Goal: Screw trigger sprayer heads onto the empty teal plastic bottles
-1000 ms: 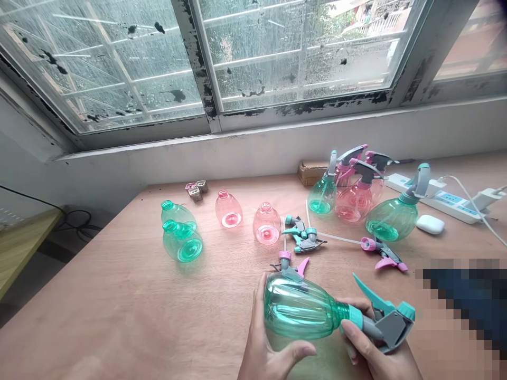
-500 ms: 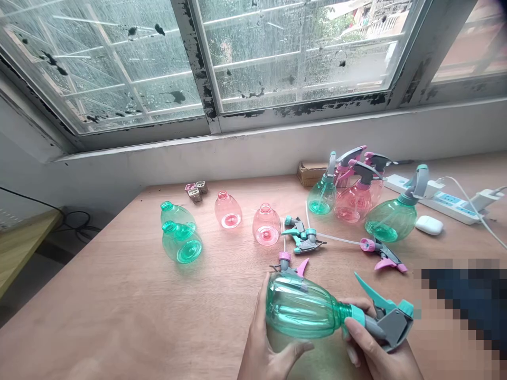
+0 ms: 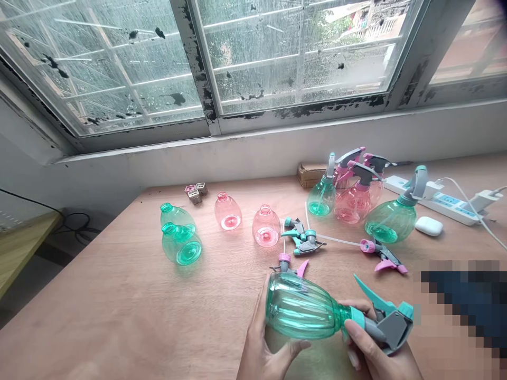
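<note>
A clear green spray bottle (image 3: pixel 301 309) lies sideways between my hands near the front of the table. My left hand (image 3: pixel 269 343) cups its base, thumb below. With my right hand (image 3: pixel 376 343) I grip the turquoise collar where the grey and turquoise spray head (image 3: pixel 392 327) meets the neck. Just behind the bottle is a pink and grey spray head (image 3: pixel 285 263), partly hidden by it. Beyond lie turquoise and grey spray heads (image 3: pixel 304 240) and another pink and grey spray head (image 3: pixel 382 254) with its tube pointing left.
Two headless green bottles (image 3: pixel 182 245) and two pink bottles (image 3: pixel 266 227) stand on the wooden table (image 3: pixel 138 306). Several assembled spray bottles (image 3: pixel 354 203) crowd the back right, near a cardboard box (image 3: pixel 311 174), a power strip (image 3: pixel 447 203) and a white case (image 3: pixel 429 226). Small sharpener-like blocks (image 3: pixel 195 192) sit at the back.
Almost nothing differs. Both hands keep their hold on the green spray bottle, and the view has shifted very slightly.
</note>
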`<state>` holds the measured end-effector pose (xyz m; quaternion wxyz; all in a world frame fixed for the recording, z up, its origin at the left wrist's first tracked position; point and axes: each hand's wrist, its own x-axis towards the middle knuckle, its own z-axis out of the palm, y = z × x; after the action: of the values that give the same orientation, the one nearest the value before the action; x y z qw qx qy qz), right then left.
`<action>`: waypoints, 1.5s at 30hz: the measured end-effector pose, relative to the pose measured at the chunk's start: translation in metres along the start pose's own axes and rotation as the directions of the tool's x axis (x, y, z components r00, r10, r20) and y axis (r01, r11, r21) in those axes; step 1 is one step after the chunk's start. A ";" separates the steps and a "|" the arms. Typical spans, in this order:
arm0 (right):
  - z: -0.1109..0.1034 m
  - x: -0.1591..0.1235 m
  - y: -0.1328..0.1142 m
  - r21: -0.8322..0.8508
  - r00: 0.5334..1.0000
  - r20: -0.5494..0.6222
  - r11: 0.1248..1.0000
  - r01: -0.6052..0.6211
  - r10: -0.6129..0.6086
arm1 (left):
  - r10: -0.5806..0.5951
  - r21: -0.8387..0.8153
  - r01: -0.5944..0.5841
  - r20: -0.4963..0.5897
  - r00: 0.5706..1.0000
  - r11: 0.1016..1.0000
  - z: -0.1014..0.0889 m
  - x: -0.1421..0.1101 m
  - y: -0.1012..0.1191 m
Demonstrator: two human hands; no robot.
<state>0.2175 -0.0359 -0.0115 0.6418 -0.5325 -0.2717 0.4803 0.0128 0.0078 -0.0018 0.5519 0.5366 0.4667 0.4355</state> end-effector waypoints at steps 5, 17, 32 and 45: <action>-0.001 0.000 0.001 -0.003 1.000 -0.005 1.000 -0.001 0.001 | -0.010 0.033 0.010 -0.011 1.000 0.999 -0.001 -0.001 -0.003; -0.013 0.006 0.010 0.011 0.997 0.075 1.000 -0.025 0.024 | -0.001 0.045 0.001 -0.001 1.000 0.999 0.001 0.000 0.002; 0.002 0.000 -0.002 0.022 1.000 0.003 1.000 -0.004 0.004 | 0.022 0.037 -0.024 0.031 0.999 0.999 0.000 -0.002 0.008; 0.004 0.001 -0.004 -0.008 1.000 0.003 1.000 0.018 -0.018 | -0.023 -0.002 0.023 -0.011 1.000 1.000 0.002 -0.003 0.009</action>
<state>0.2159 -0.0333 -0.0065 0.6435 -0.5318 -0.2793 0.4745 0.0144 0.0047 0.0070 0.5549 0.5282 0.4756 0.4323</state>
